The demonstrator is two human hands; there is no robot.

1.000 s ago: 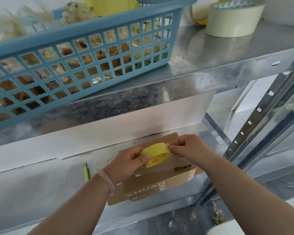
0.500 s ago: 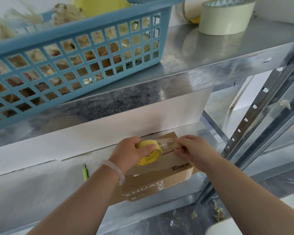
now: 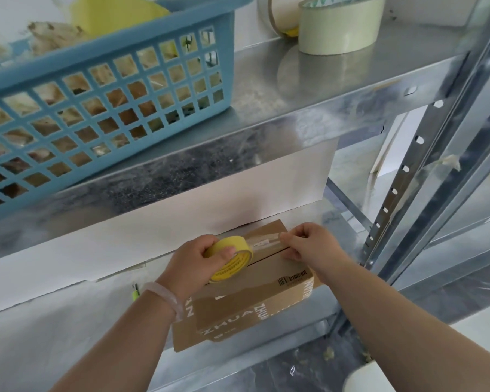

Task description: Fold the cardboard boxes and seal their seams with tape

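Left hand point(image 3: 193, 264) fingers wrapping tape roll point(image 3: 229, 260), tilting it so clear strip point(image 3: 263, 243) is lining up over seam. Cardboard box point(image 3: 266, 290) sitting on lower shelf point(image 3: 68, 335) for backing. Right hand point(image 3: 311, 244) fingers pinching strip's free end, tensioning it.

Left hand point(image 3: 193, 264) and right hand point(image 3: 311, 244) were bare; forearms point(image 3: 119, 343) bare as far as frame showed. Nails point(image 3: 230, 251) looked short and plain, though blur left that unsure. Left wrist wore single bangle point(image 3: 167, 299): pale, milky, faintly pink, translucent, smooth rounded band sitting snug against wrist just below hand.
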